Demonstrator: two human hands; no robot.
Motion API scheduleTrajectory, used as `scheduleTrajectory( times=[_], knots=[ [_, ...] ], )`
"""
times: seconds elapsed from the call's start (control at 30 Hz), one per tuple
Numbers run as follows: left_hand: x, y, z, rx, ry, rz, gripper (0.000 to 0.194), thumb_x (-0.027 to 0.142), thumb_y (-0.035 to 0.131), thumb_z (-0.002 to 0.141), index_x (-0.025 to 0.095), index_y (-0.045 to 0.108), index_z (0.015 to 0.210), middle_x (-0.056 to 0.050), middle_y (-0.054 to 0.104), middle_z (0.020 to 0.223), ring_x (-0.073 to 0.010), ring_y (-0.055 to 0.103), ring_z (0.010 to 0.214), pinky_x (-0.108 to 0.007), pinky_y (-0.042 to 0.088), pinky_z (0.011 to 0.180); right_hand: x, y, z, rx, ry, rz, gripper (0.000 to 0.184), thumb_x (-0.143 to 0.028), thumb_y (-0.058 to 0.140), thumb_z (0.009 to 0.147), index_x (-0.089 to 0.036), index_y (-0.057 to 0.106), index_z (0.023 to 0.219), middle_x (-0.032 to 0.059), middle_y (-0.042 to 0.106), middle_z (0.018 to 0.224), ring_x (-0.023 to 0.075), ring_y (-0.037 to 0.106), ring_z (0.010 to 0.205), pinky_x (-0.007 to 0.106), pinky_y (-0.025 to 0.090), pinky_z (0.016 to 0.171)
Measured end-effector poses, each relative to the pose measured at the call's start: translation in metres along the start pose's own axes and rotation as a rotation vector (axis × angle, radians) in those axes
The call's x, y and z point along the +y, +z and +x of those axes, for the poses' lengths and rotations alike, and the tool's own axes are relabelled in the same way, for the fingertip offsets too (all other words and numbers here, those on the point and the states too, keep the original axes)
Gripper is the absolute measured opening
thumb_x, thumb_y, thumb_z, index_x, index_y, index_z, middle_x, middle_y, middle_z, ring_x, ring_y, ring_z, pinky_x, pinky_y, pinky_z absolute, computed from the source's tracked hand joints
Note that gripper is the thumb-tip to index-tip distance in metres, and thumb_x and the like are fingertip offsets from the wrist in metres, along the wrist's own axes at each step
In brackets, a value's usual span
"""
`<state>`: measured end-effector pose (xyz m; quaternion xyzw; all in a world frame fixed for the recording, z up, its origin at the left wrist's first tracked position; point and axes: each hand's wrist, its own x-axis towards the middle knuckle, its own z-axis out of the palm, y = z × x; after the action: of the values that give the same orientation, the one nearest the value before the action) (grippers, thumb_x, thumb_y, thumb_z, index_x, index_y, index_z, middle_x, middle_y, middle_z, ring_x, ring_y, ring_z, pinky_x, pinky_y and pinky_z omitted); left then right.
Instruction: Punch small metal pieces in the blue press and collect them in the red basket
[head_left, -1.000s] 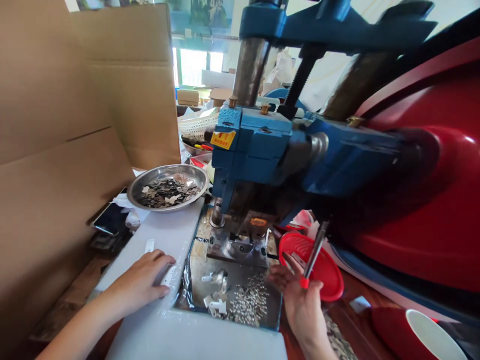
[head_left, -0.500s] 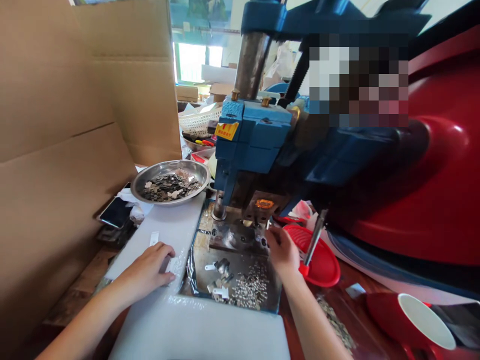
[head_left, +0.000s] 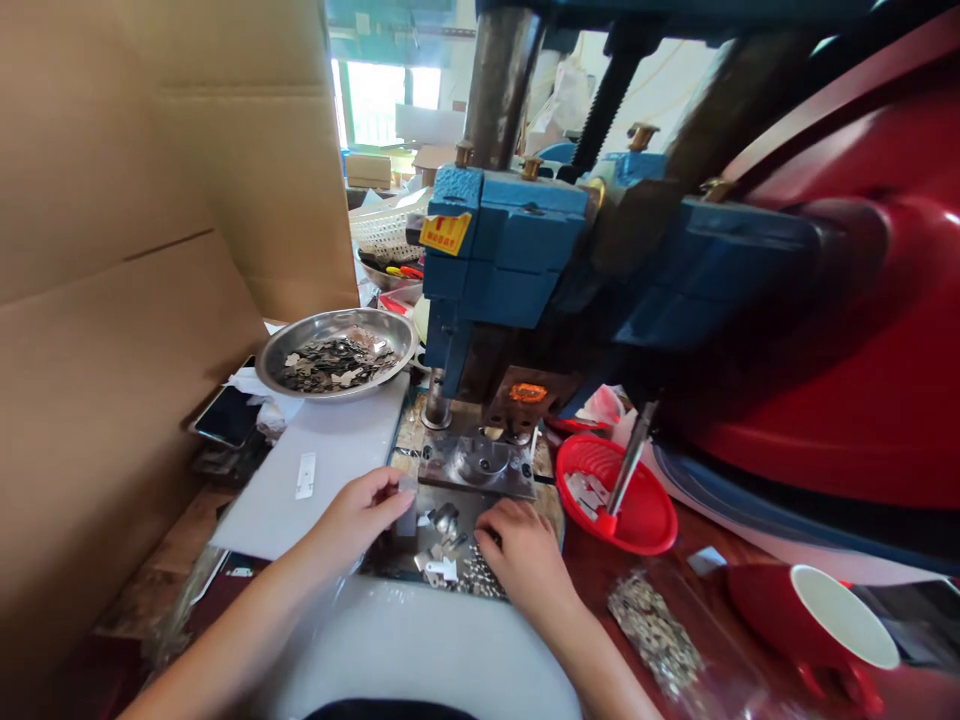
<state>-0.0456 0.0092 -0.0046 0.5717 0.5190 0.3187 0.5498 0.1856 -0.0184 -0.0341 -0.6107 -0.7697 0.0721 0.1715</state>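
My left hand (head_left: 367, 515) pinches a small flat metal plate (head_left: 406, 508) between thumb and fingers, held upright at the left edge of the press bed. Over the bed's front right part hovers my right hand (head_left: 525, 550), its fingers curled; whatever is between them is hidden. Just beyond both hands lies the steel die (head_left: 480, 461) of a blue press (head_left: 510, 240). Bent metal scraps (head_left: 442, 560) and tiny metal bits (head_left: 484, 575) are strewn on the bed between the hands. One flat strip with holes (head_left: 306, 476) rests on the white foam sheet at left.
A steel bowl (head_left: 337, 390) of metal pieces stands back left, beside a phone (head_left: 227, 415). Right of the press are a red basket (head_left: 652, 525) with pale strips, a bag of metal pieces (head_left: 656, 630) and a red mug (head_left: 772, 610). A cardboard wall (head_left: 97, 400) rises at left.
My left hand has moved right from the foam sheet and now holds a flat metal plate. My right hand has drawn back from the die, toward the front left. The view has shifted slightly.
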Motion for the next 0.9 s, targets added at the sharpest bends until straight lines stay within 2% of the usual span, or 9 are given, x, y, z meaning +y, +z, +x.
scheduleTrajectory(
  times=[0.07, 0.17, 0.27, 0.37, 0.5, 0.63, 0.7, 0.8, 0.9],
  knots=[
    [0.001, 0.009, 0.004, 0.035, 0.005, -0.073, 0.032, 0.035, 0.059, 0.077, 0.016, 0.06, 0.103, 0.003, 0.05, 0.068, -0.0125, 0.048, 0.064, -0.023, 0.038, 0.06, -0.003, 0.0, 0.002, -0.004, -0.004, -0.029, 0.014, -0.019, 0.055, 0.077, -0.027, 0.063, 0.068, -0.0006, 0.064, 0.075, 0.019, 0.059, 0.076, 0.031, 0.04, 0.066],
    [-0.001, 0.015, 0.007, 0.062, 0.0, -0.144, 0.042, 0.029, 0.059, 0.076, 0.019, 0.054, 0.116, 0.005, 0.047, 0.068, -0.0119, 0.049, 0.062, -0.024, 0.039, 0.06, 0.001, -0.004, 0.006, 0.076, -0.017, 0.042, 0.014, -0.02, 0.052, 0.079, -0.025, 0.061, 0.069, 0.0006, 0.064, 0.075, 0.0184, 0.058, 0.074, 0.031, 0.04, 0.067],
    [0.001, 0.019, 0.009, 0.06, -0.04, -0.191, 0.039, 0.026, 0.059, 0.074, 0.017, 0.056, 0.113, 0.005, 0.049, 0.066, -0.0118, 0.051, 0.061, -0.025, 0.042, 0.061, 0.007, -0.01, 0.018, 0.214, -0.017, 0.115, 0.015, -0.023, 0.049, 0.083, -0.022, 0.061, 0.074, 0.0028, 0.064, 0.078, 0.0188, 0.057, 0.077, 0.031, 0.04, 0.071],
    [0.008, 0.026, 0.014, 0.084, -0.08, -0.249, 0.032, 0.025, 0.059, 0.073, 0.015, 0.059, 0.103, 0.004, 0.051, 0.063, -0.012, 0.053, 0.061, -0.024, 0.043, 0.06, 0.011, -0.017, 0.038, 0.312, -0.041, 0.062, 0.017, -0.025, 0.048, 0.085, -0.02, 0.063, 0.078, 0.0042, 0.063, 0.082, 0.0194, 0.054, 0.08, 0.033, 0.039, 0.074],
    [0.018, 0.035, 0.021, 0.13, -0.117, -0.361, 0.026, 0.022, 0.058, 0.074, 0.014, 0.06, 0.099, 0.002, 0.057, 0.065, -0.0118, 0.057, 0.063, -0.023, 0.045, 0.06, 0.014, -0.024, 0.058, 0.318, -0.092, -0.132, 0.02, -0.024, 0.049, 0.084, -0.024, 0.069, 0.087, 0.0046, 0.062, 0.081, 0.0219, 0.052, 0.083, 0.036, 0.038, 0.074],
    [0.025, 0.04, 0.026, 0.162, -0.155, -0.472, 0.024, 0.016, 0.059, 0.076, 0.015, 0.06, 0.1, 0.001, 0.061, 0.067, -0.0114, 0.06, 0.065, -0.023, 0.047, 0.063, 0.017, -0.028, 0.061, 0.298, -0.14, -0.216, 0.027, -0.02, 0.051, 0.081, -0.029, 0.07, 0.096, 0.0057, 0.062, 0.083, 0.0245, 0.05, 0.088, 0.041, 0.038, 0.081],
    [0.027, 0.041, 0.027, 0.165, -0.174, -0.517, 0.024, 0.015, 0.058, 0.077, 0.014, 0.06, 0.101, 0.0, 0.063, 0.067, -0.0111, 0.061, 0.065, -0.022, 0.048, 0.063, 0.019, -0.029, 0.057, 0.296, -0.149, -0.153, 0.028, -0.019, 0.049, 0.081, -0.028, 0.07, 0.099, 0.0063, 0.063, 0.088, 0.0245, 0.051, 0.089, 0.042, 0.039, 0.083],
    [0.029, 0.044, 0.028, 0.156, -0.188, -0.579, 0.023, 0.014, 0.06, 0.076, 0.014, 0.061, 0.099, -0.002, 0.065, 0.07, -0.0107, 0.062, 0.065, -0.022, 0.049, 0.063, 0.018, -0.029, 0.048, 0.313, -0.106, 0.109, 0.028, -0.026, 0.045, 0.086, -0.024, 0.068, 0.102, 0.0071, 0.065, 0.096, 0.0236, 0.055, 0.092, 0.04, 0.042, 0.085],
    [0.031, 0.047, 0.028, 0.144, -0.187, -0.633, 0.02, 0.015, 0.062, 0.075, 0.015, 0.061, 0.095, -0.002, 0.066, 0.07, -0.0104, 0.062, 0.064, -0.021, 0.05, 0.064, 0.01, -0.024, 0.039, 0.149, 0.088, 0.506, 0.035, -0.04, 0.039, 0.09, -0.022, 0.065, 0.104, 0.0054, 0.068, 0.091, 0.0208, 0.061, 0.084, 0.036, 0.048, 0.078]
  ],
)
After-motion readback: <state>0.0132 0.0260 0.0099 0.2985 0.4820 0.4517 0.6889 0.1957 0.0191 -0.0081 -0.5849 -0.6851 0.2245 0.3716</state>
